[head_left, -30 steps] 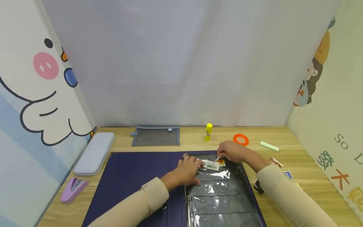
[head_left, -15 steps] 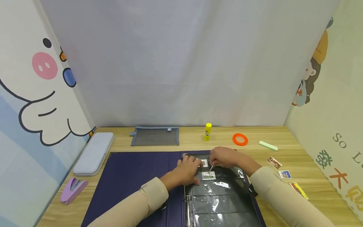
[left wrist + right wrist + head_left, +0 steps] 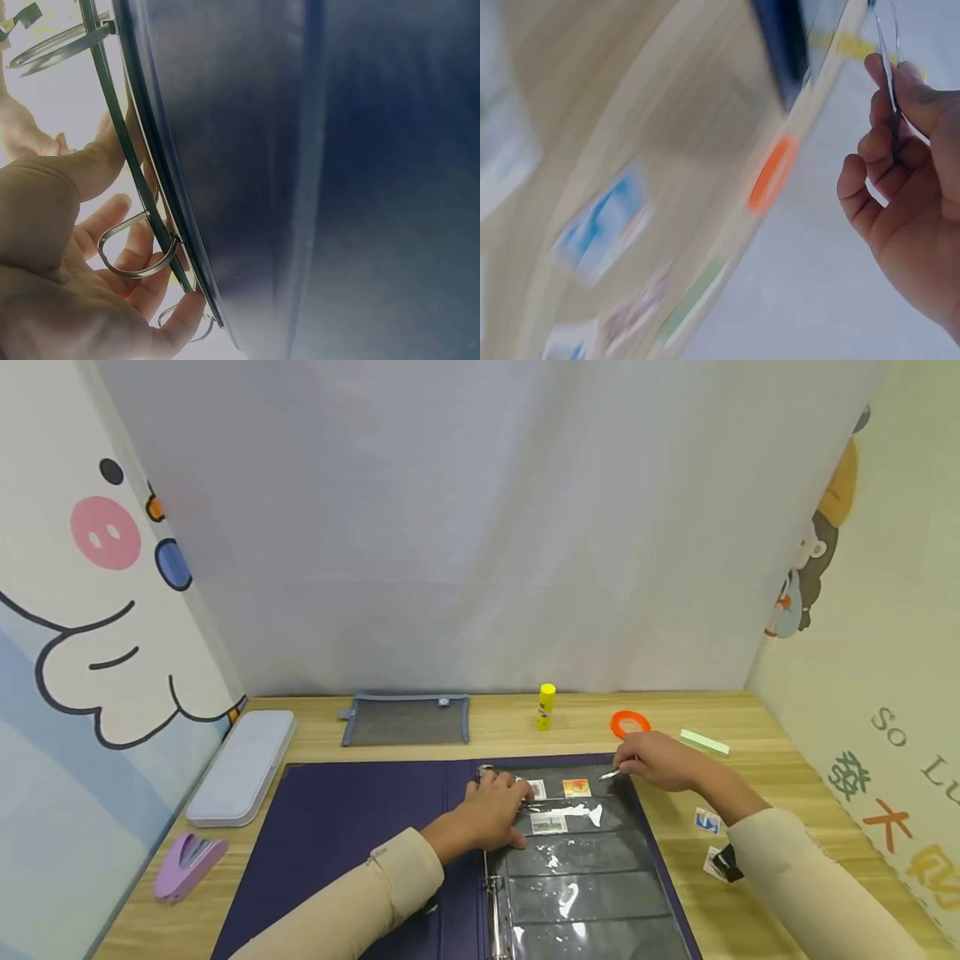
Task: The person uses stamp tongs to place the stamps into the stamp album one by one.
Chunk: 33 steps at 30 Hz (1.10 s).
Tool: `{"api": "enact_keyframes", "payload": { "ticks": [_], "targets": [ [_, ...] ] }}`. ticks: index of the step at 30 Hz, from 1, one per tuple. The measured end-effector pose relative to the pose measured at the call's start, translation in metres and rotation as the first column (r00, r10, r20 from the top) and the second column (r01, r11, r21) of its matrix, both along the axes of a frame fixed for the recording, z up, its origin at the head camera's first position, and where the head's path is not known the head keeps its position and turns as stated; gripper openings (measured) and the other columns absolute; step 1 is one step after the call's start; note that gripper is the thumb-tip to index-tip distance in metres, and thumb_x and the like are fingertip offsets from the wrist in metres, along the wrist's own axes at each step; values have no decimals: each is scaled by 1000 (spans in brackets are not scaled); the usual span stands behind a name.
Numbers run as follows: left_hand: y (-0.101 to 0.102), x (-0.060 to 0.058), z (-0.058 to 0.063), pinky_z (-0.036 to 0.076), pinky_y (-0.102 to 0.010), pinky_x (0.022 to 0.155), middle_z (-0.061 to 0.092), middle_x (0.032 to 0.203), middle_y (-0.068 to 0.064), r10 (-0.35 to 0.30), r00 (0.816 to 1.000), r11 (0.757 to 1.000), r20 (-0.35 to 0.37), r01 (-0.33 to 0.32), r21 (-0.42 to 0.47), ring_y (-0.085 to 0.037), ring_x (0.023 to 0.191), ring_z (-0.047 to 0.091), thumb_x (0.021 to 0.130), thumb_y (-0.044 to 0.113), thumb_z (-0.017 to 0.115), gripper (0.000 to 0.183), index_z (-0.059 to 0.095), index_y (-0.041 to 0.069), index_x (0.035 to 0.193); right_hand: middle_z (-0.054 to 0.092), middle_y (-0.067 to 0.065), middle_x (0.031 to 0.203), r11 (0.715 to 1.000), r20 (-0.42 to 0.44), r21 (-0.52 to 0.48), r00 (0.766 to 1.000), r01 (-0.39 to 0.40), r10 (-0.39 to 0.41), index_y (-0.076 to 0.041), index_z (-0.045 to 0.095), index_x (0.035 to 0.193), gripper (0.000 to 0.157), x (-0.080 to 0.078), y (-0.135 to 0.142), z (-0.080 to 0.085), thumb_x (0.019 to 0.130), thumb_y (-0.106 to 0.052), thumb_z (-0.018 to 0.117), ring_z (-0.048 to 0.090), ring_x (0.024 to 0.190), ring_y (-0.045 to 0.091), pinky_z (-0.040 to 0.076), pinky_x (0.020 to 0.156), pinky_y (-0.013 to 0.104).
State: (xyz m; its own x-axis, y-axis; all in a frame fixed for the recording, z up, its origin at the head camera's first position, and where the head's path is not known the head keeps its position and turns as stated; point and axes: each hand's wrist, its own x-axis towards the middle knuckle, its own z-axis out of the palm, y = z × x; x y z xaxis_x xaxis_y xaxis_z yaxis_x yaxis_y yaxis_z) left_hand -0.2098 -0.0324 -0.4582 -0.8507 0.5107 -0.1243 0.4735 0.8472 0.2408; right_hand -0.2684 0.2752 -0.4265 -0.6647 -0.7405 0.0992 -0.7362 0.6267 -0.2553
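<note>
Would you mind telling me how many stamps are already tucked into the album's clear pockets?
3. A white one beside the left hand, an orange one in the same top row, and a greenish one in the row below. Glare may hide others.

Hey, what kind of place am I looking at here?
Probably a craft or hobby desk in a partitioned booth: a wooden table holds an open stamp binder, a glue stick and an orange tape roll, between cartoon-printed side panels.

left hand (image 3: 491, 810): fingers spread, palm down | right hand (image 3: 660, 762): fingers curled, pinching
</note>
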Motion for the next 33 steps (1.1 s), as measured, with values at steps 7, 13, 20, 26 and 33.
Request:
{"api": "enact_keyframes", "payload": {
  "ticks": [7,13,20,26,33],
  "targets": [
    [0,-1,0,37,-47,89,52,130,-5,-10,1000,1000,7,10,6,-26,121,43,72,44,80,62,52,28,125,65,-5,87,975,145,48,964,217,-221,-14,70,93,14,25,73,8,95,-13,56,55,75,2,46,67,27],
    [0,-3,-1,37,-47,88,53,127,-5,-5,1000,1000,10,5,10,-28,121,42,71,43,81,62,54,27,125,66,-6,86,935,218,126,910,331,-351,-13,70,91,13,41,117,1,94,-13,57,51,76,-3,45,66,25],
    [0,-2,-1,37,-46,86,53,126,-5,-8,1000,1000,11,8,12,-28,120,43,72,43,81,62,53,26,124,63,-8,81,912,228,176,885,372,-405,-17,68,84,16,47,141,-11,93,-11,56,47,71,-2,41,64,25],
    [0,-3,-2,37,-47,87,53,127,-5,-6,1000,1000,14,6,10,-28,120,43,73,42,80,61,53,26,125,58,-12,77,938,253,161,906,308,-341,-18,65,83,12,48,138,-18,93,-16,58,43,69,-5,38,63,22],
    [1,-2,-1,36,-45,86,53,128,-5,-7,1000,1000,22,7,8,-26,119,43,73,42,80,59,53,26,124,61,-9,79,948,185,80,930,307,-316,-15,66,82,15,39,127,-10,92,-8,58,46,70,-4,43,64,23]
  ]
}}
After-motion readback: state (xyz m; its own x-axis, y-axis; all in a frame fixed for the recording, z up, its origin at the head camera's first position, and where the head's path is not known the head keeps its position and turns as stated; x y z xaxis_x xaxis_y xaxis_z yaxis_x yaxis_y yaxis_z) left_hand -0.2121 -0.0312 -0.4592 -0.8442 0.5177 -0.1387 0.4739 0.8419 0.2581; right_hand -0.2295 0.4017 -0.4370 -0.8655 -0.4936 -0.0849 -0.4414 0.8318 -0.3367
